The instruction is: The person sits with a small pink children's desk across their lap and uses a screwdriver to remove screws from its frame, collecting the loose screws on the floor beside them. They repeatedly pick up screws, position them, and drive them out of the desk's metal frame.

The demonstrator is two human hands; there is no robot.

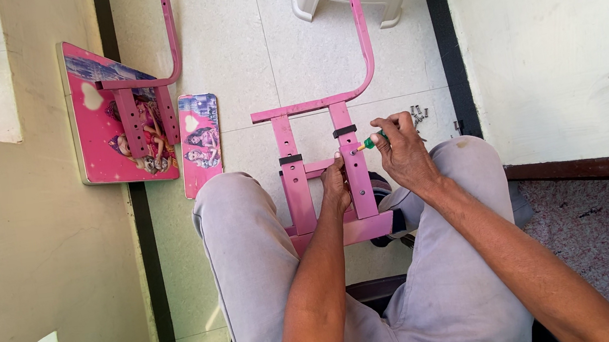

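Right hand (406,149) around green screwdriver (373,140)

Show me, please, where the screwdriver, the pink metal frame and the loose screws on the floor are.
screwdriver (374,140): head view, on its green handle by the right hand.
pink metal frame (295,188): head view, on its left upright bar.
loose screws (418,113): head view, on the small pile on the floor tile.

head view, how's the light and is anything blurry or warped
Head view: hard sunlight washes out the right wall, and the floor tiles are bright; the pink metal frame and both hands, left hand and right hand, look sharp; wide-angle lens bends the edges.
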